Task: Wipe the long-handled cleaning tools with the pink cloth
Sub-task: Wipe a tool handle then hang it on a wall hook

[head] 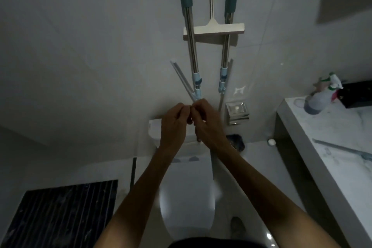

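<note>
A white toilet [187,193] stands below the tiled wall [100,36], with a marble counter [326,147] to its right. Two long-handled mops [191,46] hang on the wall's upper middle, a squeegee [214,29] between them. Both hands meet at the left mop's lower end: the left hand [174,127] and right hand [209,125] have fingers curled together, but what they pinch cannot be told. No pink cloth shows. A spray bottle [320,96] stands at the counter's far edge.

Two teal-handled steel poles [192,42] hang upright.
</note>
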`<state>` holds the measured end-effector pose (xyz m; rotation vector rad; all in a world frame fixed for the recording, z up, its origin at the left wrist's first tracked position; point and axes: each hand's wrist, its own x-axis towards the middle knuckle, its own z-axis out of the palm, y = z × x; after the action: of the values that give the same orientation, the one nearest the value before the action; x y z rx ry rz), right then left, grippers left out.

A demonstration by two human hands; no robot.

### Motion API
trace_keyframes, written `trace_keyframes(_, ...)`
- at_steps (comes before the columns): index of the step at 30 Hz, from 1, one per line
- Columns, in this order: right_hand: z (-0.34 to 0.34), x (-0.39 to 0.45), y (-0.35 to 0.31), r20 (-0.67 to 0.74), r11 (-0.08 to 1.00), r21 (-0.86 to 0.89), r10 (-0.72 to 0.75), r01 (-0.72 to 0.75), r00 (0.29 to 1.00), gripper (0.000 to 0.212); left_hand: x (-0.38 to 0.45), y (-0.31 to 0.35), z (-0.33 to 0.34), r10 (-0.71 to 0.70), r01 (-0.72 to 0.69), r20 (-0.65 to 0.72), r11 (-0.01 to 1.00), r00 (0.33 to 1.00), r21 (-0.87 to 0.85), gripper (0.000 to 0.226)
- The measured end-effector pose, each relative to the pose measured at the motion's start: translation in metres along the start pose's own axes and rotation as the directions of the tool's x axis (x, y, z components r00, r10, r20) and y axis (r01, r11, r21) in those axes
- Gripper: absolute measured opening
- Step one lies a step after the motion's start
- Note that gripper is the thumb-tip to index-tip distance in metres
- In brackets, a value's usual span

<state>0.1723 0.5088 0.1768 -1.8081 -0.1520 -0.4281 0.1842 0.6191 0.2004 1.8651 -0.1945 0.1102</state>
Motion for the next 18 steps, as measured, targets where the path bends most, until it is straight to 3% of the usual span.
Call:
trace_keyframes(6, 0.04, -0.009, -0.003, -0.07, 0.998, -0.063, 0.018, -0.022, 0.997, 0.015, -0.005, -0.018, -0.047, -0.017, 0.026, 0.109, 0.997, 0.994, -0.078, 0.037)
trace_keyframes(9, 0.043, -0.01, -0.01, -0.051, 0.99, -0.13, -0.055, 0.048, 0.997, 0.02, -0.01, -0.02, -0.057, -0.036, 0.059, 0.148, 0.986, 0.988, -0.154, 0.036)
trace_keyframes(15, 0.05, -0.001, -0.005, -0.035, 0.985, -0.159, -0.077, 0.07, 0.996, 0.018, -0.002, -0.028, -0.068, 0.03, -0.013, 0.137, 0.992, 0.99, -0.125, 0.037)
trace_keyframes(18, 0.052, 0.009, -0.004, -0.049, 0.992, -0.109, -0.066, 0.06, 0.997, 0.018, 0.003, -0.025, -0.065, -0.016, 0.028, 0.068, 0.983, 0.998, -0.18, 0.034)
